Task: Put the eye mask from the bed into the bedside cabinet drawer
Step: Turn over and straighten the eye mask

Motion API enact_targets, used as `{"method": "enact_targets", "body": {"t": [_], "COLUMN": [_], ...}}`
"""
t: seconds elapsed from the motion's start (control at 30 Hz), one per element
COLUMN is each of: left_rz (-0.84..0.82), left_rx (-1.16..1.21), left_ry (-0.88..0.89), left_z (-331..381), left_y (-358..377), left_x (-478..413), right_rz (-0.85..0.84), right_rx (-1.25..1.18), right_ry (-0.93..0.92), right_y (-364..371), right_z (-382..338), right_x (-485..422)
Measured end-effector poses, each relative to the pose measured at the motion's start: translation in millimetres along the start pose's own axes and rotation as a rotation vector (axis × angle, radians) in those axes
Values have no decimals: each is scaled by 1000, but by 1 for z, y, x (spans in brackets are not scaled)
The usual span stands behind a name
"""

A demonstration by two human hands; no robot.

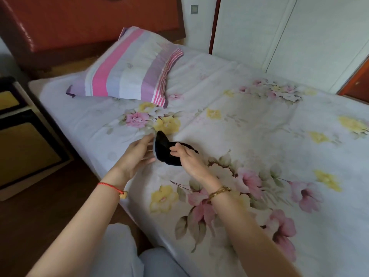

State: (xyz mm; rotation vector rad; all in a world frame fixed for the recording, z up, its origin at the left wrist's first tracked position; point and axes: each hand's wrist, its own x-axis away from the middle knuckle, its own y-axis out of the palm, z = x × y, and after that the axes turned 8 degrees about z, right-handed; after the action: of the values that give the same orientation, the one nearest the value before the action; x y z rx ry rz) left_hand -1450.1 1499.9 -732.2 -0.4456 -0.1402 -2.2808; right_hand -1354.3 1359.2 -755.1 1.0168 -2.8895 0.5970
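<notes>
A black eye mask [164, 149] is lifted just above the flowered bed sheet [259, 136], folded over on itself. My right hand [188, 158] grips its right side, thumb on top. My left hand [137, 154] is at the mask's left edge with fingers spread, touching its pale rim. The bedside cabinet [26, 136] stands at the far left beside the bed, with two yellow-fronted drawers, both shut.
A striped pink and purple pillow [129, 68] lies at the head of the bed. A red-brown padded headboard [83, 23] is behind it. White wardrobe doors [289, 33] line the far side. My knees in pale trousers [127, 254] are against the bed's near edge.
</notes>
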Motion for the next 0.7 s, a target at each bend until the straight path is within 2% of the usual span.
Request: {"method": "enact_targets", "body": {"t": [0.07, 0.13, 0.23, 0.3, 0.4, 0.47, 0.53, 0.6, 0.7], "left_rz": [-47, -83, -109, -118, 30, 137, 100, 39, 20], "left_rx": [11, -21, -169, -205, -261, -374, -425, -387, -212], "left_ry": [-9, -17, 61, 137, 231, 273, 236, 153, 96], "left_z": [3, 4, -1, -9, -21, -25, -26, -24, -20], "left_y": [12, 26, 38, 39, 38, 37, 37, 39, 40], "left_x": [2, 5, 6, 3, -6, -11, -15, -18, -18], "right_rz": [15, 102, 281, 321, 368, 371, 325, 275, 227], "right_rx": [-128, -262, -62, 79, 212, 237, 244, 200, 27], "right_ry": [82, 177, 44, -17, -11, 11, 47, 103, 165], "right_y": [-2, -9, -21, -24, -26, -28, -29, -31, -38], "right_z": [-1, -2, 9, 19, 27, 28, 26, 22, 13], "right_x": [-4, -7, -13, -14, -17, -20, -23, -26, -26]}}
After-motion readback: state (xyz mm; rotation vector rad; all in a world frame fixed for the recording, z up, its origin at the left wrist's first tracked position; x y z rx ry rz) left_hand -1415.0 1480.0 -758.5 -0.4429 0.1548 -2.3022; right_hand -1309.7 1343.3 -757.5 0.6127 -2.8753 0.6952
